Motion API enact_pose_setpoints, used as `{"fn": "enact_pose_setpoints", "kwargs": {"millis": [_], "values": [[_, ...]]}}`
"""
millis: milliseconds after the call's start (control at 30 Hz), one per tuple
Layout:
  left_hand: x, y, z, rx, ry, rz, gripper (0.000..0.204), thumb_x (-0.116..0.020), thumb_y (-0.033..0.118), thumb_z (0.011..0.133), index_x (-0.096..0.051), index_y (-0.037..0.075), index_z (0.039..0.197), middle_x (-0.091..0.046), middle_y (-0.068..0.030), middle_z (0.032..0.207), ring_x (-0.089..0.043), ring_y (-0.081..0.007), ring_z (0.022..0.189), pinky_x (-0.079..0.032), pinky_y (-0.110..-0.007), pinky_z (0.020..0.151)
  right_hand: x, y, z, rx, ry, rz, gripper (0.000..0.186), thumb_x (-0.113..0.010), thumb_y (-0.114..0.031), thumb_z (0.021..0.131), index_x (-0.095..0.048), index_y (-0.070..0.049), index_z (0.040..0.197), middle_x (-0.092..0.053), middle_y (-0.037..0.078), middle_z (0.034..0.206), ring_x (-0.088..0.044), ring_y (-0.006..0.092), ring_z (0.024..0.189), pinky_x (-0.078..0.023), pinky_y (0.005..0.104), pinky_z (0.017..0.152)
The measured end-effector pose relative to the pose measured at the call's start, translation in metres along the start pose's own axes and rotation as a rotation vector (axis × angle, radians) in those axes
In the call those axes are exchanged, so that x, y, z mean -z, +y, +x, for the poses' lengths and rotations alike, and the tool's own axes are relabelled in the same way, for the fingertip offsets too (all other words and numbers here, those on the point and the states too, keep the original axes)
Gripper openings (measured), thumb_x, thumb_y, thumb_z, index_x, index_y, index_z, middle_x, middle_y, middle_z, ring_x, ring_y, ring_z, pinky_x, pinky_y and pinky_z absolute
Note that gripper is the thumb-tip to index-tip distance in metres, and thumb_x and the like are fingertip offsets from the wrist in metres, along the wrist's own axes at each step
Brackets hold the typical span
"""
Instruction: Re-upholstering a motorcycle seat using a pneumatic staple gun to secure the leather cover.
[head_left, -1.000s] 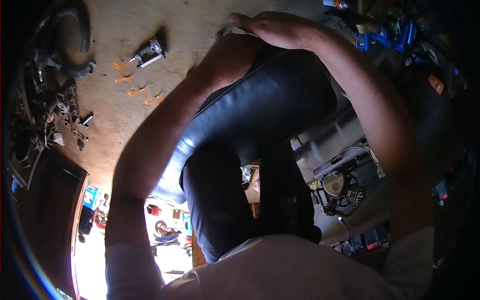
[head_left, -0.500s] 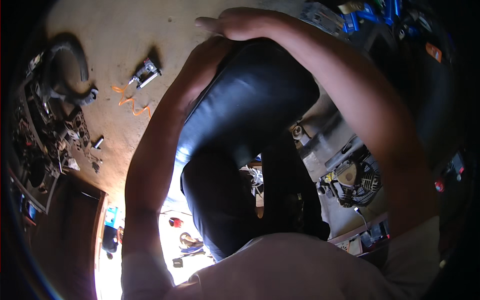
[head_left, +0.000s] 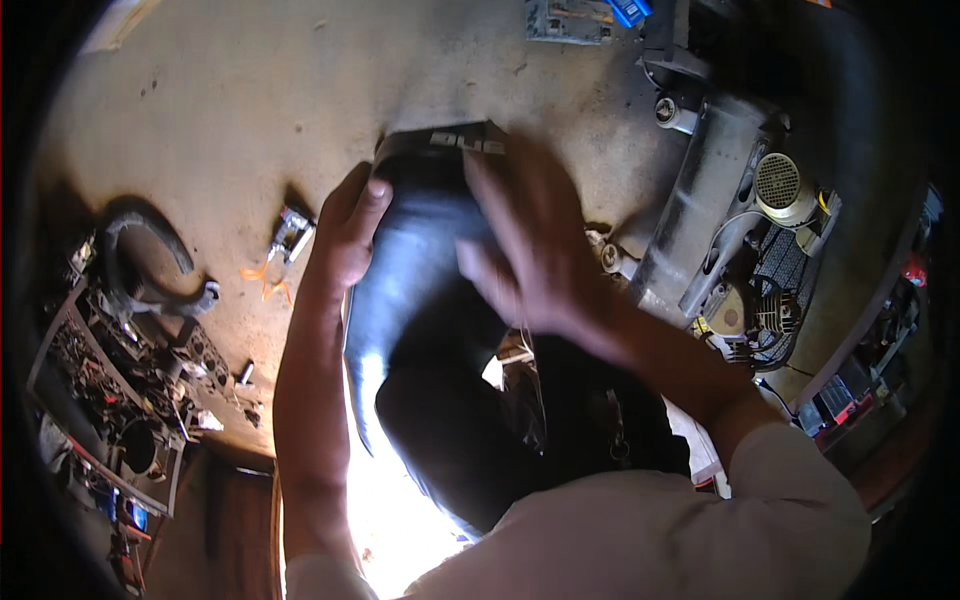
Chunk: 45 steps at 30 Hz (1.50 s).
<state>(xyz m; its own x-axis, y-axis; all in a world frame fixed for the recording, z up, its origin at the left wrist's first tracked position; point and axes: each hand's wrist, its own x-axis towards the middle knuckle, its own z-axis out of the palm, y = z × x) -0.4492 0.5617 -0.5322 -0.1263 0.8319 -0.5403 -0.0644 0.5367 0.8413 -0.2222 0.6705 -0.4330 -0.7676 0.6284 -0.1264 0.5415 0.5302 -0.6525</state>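
A long padded motorcycle seat (head_left: pixel 415 235) with a shiny black cover lies over my legs, pale lettering on its far end. Along its left edge my left hand (head_left: pixel 347 235) is closed, thumb resting toward the top and the other fingers mostly hidden at the side. Over the right side of the seat, my right hand (head_left: pixel 530 265) is smeared by motion, its fingers stretched and apart. Whether it touches the cover I cannot tell. On the floor to the left lies a staple gun (head_left: pixel 292 235) with an orange coiled hose (head_left: pixel 268 278).
A curved black tube (head_left: pixel 125 250) and a rack of metal parts (head_left: pixel 110 380) stand at the left. To the right is an air compressor with a grey tank (head_left: pixel 705 190) and a motor (head_left: pixel 785 185). A grey box (head_left: pixel 568 22) sits at the far side.
Both hands have come back from the seat's far end. The left now holds its left edge; the right has moved over the right side with fingers spread. The seat now points more straight ahead.
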Motion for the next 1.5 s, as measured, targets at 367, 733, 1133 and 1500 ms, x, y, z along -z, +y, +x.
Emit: {"fn": "enact_pose_setpoints", "kwargs": {"millis": [367, 733, 1133, 1500], "values": [[-0.005, 0.007, -0.003, 0.067, 0.065, -0.021, 0.079, -0.042, 0.077, 0.102, -0.060, 0.000, 0.106, -0.049, 0.0025, 0.080, -0.043, -0.0082, 0.075, -0.037, -0.028, 0.067, -0.125, -0.012, -0.113, -0.059, 0.126, -0.282, 0.076, -0.066, -0.058, 0.090, -0.055, -0.017, 0.152, -0.036, 0.010, 0.169, -0.017, 0.0385, 0.161, -0.008, 0.0733, 0.122], [-0.010, -0.003, -0.003, 0.033, 0.049, -0.224, 0.056, -0.042, 0.051, 0.113, -0.063, 0.001, 0.104, -0.062, -0.0027, 0.092, -0.052, -0.0130, 0.090, -0.047, -0.034, 0.081, -0.066, -0.018, 0.038, 0.020, 0.173, -0.346, 0.069, -0.052, -0.053, 0.103, -0.056, 0.005, 0.140, -0.058, 0.026, 0.131, -0.060, 0.0394, 0.118, -0.045, 0.0548, 0.102], [0.009, 0.002, 0.014, 0.357, 0.150, -0.633, 0.076, -0.028, 0.063, 0.112, -0.071, 0.001, 0.102, -0.071, -0.0089, 0.096, -0.065, -0.0172, 0.091, -0.054, -0.033, 0.086, -0.067, -0.041, 0.123, 0.523, -0.450, -0.239, 0.016, -0.070, -0.017, 0.088, -0.068, -0.001, 0.087, -0.065, 0.015, 0.091, -0.066, 0.0328, 0.087, -0.054, 0.0455, 0.079], [0.049, -0.051, -0.015, 0.251, 0.279, -0.651, 0.086, -0.027, 0.076, 0.105, -0.051, 0.007, 0.151, -0.057, -0.0178, 0.149, -0.069, -0.0282, 0.111, -0.051, -0.041, 0.098, -0.093, -0.073, 0.149, 0.415, -0.913, -0.539, 0.040, -0.062, -0.034, 0.099, -0.070, 0.003, 0.085, -0.071, 0.024, 0.079, -0.072, 0.0382, 0.074, -0.059, 0.0471, 0.076]]}}
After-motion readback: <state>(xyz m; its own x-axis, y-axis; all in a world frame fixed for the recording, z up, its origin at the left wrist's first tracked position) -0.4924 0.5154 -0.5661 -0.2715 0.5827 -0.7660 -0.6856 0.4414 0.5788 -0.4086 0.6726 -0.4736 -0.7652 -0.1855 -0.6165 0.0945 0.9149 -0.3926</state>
